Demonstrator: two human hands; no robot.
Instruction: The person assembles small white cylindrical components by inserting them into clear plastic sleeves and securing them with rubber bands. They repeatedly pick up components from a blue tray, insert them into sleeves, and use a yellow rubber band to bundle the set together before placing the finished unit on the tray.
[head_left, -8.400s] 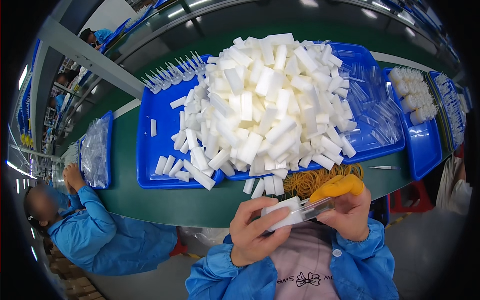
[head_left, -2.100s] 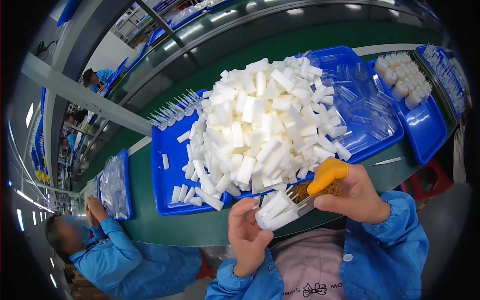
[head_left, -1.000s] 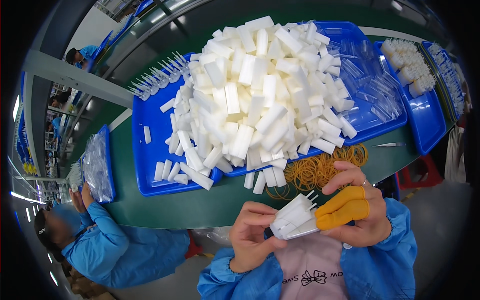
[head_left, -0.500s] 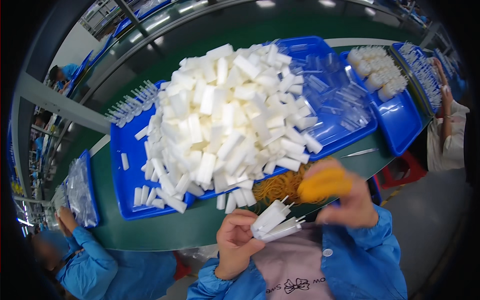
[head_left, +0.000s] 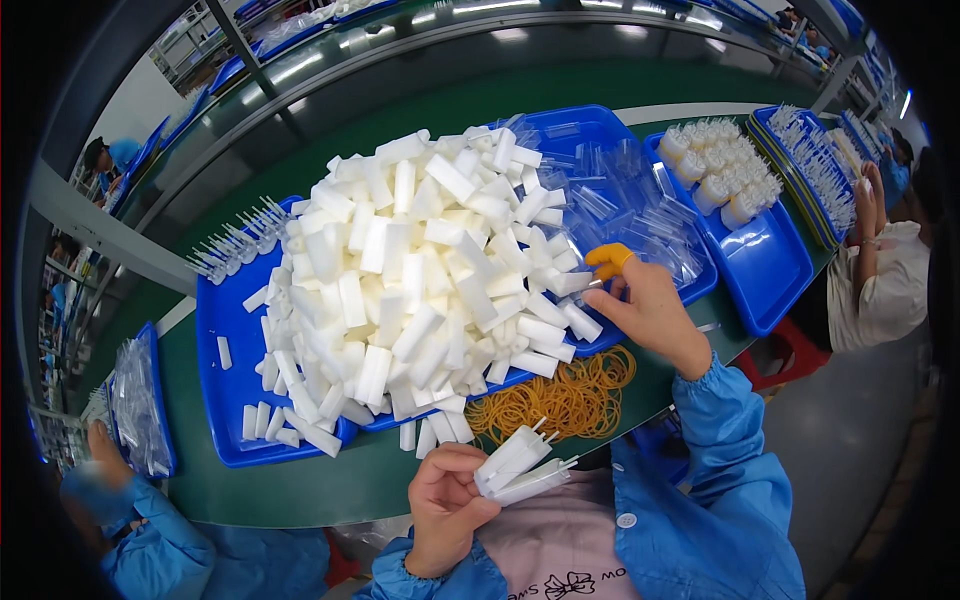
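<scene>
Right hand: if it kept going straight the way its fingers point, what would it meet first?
Probably the white foam blocks: the right hand points at the heap's near edge, fingertips about touching one block; depth is unclear.

A long green workbench (head_left: 300, 480) runs across the frame. Behind it, along the top, a grey metal rack (head_left: 330, 70) reflects strip lights. Grey floor (head_left: 860, 440) shows at lower right, a red stool (head_left: 795, 345) standing there.
</scene>
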